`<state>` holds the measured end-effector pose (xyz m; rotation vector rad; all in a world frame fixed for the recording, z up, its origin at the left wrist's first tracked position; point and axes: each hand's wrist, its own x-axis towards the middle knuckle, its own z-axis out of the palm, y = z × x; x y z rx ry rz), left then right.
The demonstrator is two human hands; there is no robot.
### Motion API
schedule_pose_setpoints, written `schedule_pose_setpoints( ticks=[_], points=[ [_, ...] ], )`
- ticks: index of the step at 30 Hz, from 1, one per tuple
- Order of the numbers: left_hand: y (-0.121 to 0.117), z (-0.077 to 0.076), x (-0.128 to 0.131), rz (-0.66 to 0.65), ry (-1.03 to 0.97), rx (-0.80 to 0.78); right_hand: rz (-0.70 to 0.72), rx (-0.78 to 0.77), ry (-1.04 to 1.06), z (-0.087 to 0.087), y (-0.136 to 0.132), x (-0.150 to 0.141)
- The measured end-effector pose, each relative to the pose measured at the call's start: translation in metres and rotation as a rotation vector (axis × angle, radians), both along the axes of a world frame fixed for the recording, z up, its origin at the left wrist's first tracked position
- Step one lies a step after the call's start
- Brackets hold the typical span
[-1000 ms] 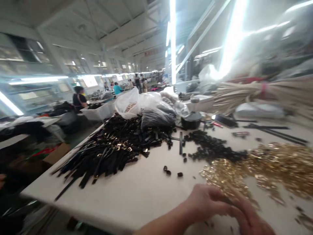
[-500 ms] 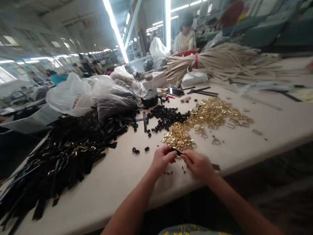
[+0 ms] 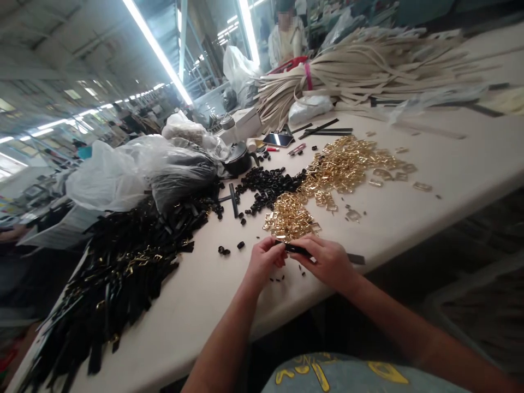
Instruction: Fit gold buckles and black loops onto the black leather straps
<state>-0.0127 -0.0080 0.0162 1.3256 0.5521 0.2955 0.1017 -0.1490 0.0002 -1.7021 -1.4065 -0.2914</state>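
Between my two hands is a black strap (image 3: 295,249), held just above the near part of the table. My left hand (image 3: 265,260) pinches its left end with thumb and fingers. My right hand (image 3: 327,260) is closed around its right part, and a strap end (image 3: 355,258) shows beyond that hand. Right behind my hands lies a heap of gold buckles (image 3: 292,215). A pile of small black loops (image 3: 270,185) adjoins it on the left. A few tiny black bits (image 3: 302,271) lie on the table below my hands.
A mound of black straps with gold buckles (image 3: 135,262) covers the table's left side, with plastic bags (image 3: 139,169) behind it. A black lidded pot (image 3: 238,159), a phone (image 3: 278,140) and a bundle of beige strips (image 3: 360,65) lie farther back. A person (image 3: 286,38) is beyond.
The camera view has tilted and shifted. My right hand has moved over the strap, its fingers now lying along it; more of the black strap shows between my hands. My left hand keeps its pinch.
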Motion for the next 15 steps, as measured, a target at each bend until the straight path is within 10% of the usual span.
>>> schedule_pose_setpoints(
  ticks=[15],
  points=[
    [-0.0003, 0.0008, -0.0029, 0.023, 0.086, -0.153, 0.034, -0.103, -0.024, -0.0020, -0.0023, -0.0014]
  ],
)
